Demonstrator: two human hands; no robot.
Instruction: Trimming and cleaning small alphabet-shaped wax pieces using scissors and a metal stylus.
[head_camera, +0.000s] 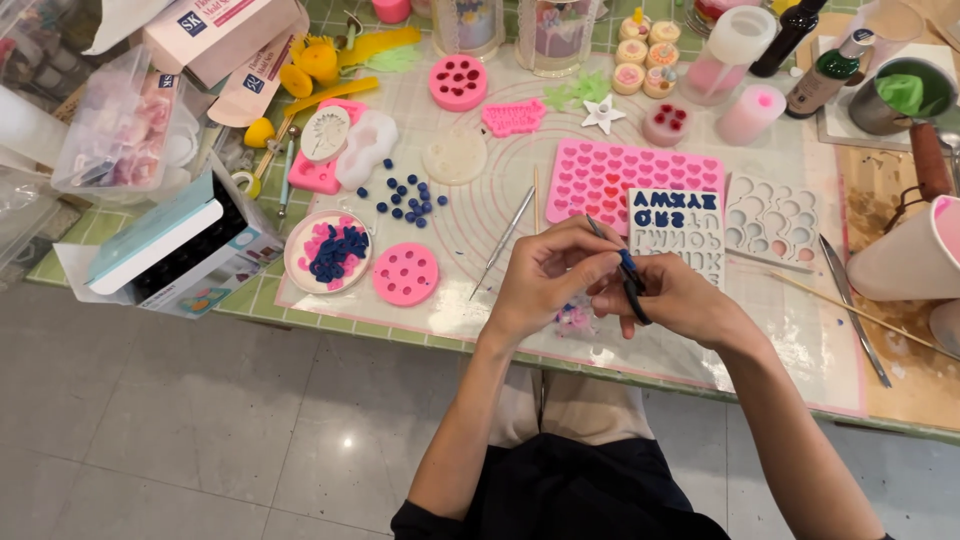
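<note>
Left hand (545, 275): grip grasping thin dark tool (603, 240) | right hand (675, 300): grip clenched on small blue piece (627, 263) | below: letter mould (677, 228), pink heart mould (600, 175), on surface (250, 295).

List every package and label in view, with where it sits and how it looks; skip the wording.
White and pink cartons: far left corner, flat, stacked, with small dark square logos.
Teal and white box: left table edge, rectangular, dark inside, printed side panel.
Clear plastic tub: far left, holding pale pink pieces.
Two dark bottles: far right, slim, pale labels.
No signs or screens.
</note>
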